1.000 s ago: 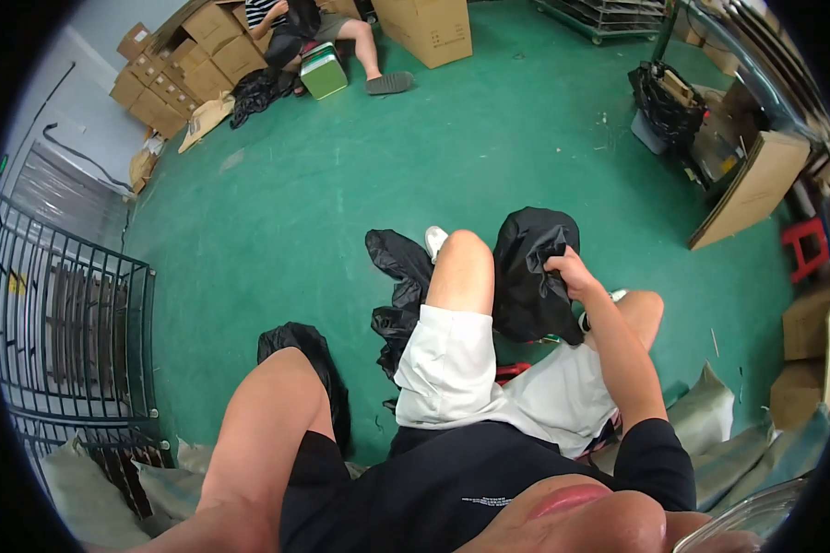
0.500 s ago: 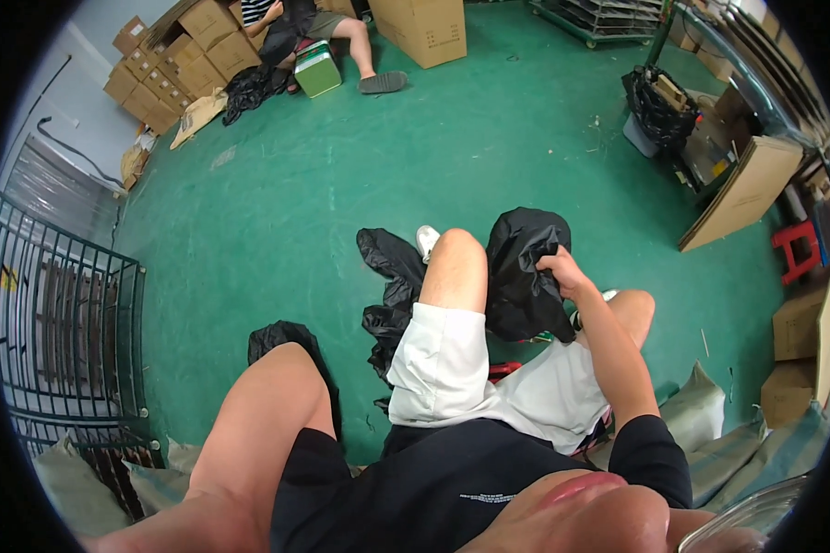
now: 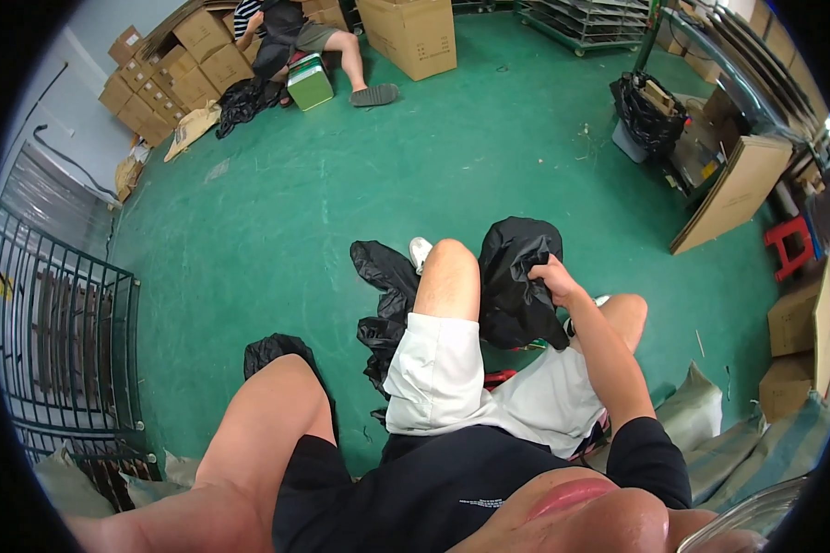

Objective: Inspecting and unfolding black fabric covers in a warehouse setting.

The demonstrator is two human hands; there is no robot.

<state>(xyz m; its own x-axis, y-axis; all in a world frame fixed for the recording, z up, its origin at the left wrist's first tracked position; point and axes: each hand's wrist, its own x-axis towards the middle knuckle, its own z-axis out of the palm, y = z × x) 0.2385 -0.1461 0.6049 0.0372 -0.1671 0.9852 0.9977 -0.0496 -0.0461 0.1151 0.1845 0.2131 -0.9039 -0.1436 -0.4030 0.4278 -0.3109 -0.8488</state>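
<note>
Basically, little has changed: right hand (image 3: 551,278) still curled closed on the bunched black bag (image 3: 516,276) just left of it, so handling looks no further along. Left hand out of view, can't tell its state. More black sheeting (image 3: 385,267) lies farther left.

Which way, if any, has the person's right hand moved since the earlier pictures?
No, not noticeably: the right hand, gripping crumpled black material, keeps roughly its place relative to the red stool; the whole view shifted.
</note>
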